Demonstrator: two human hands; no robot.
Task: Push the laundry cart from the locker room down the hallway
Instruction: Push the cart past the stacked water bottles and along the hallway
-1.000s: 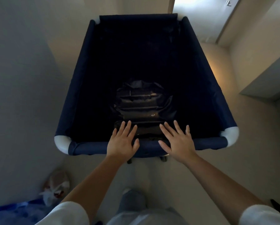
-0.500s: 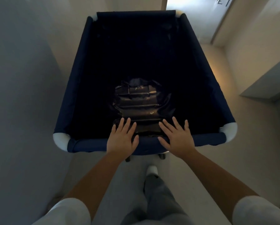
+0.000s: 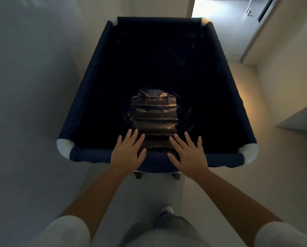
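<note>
A dark navy fabric laundry cart (image 3: 88, 154) with white corner caps fills the middle of the head view. A shiny black bag (image 3: 154, 113) lies at its bottom, near my side. My left hand (image 3: 126, 154) and my right hand (image 3: 189, 154) rest flat on the near rim, palms down, fingers spread and pointing forward, side by side near the rim's middle. Neither hand wraps around the rim. Two small casters (image 3: 138, 175) show under the near edge.
A pale wall (image 3: 24, 86) runs close along the cart's left side. On the right stand a wall corner (image 3: 273, 50) and a grey ledge (image 3: 300, 120). A bright doorway (image 3: 220, 8) opens ahead beyond the cart. My leg and shoe (image 3: 167, 210) are below.
The cart has rolled forward along the hallway with both hands staying on its near rim. The bag and blue item on the floor at left have dropped out of view.
</note>
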